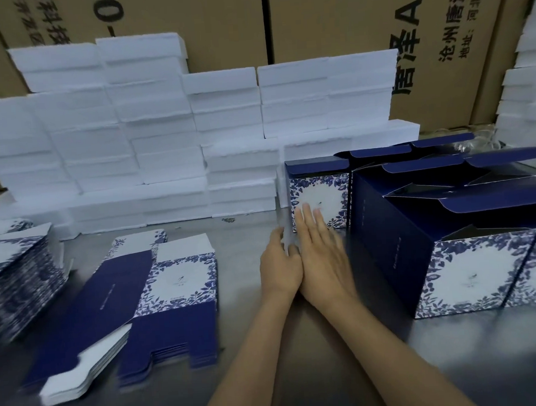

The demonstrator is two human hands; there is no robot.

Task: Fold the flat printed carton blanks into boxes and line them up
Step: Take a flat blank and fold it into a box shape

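Note:
A folded blue-and-white floral box [321, 196] stands upright at the left end of a row of folded boxes [468, 222], top flaps open. My right hand [321, 256] lies flat with straight fingers, its fingertips against the lower front of that box. My left hand [278, 268] sits beside it, touching the right hand, fingers loosely bent and holding nothing. A pile of flat printed carton blanks [160, 303] lies on the table to the left of my arms. A taller pile of blanks [13, 275] sits at the far left edge.
White foam blocks [162, 131] are stacked in a wall along the back of the grey table [302, 373]. Brown shipping cartons [327, 20] stand behind them. More foam [526, 86] rises at the right edge.

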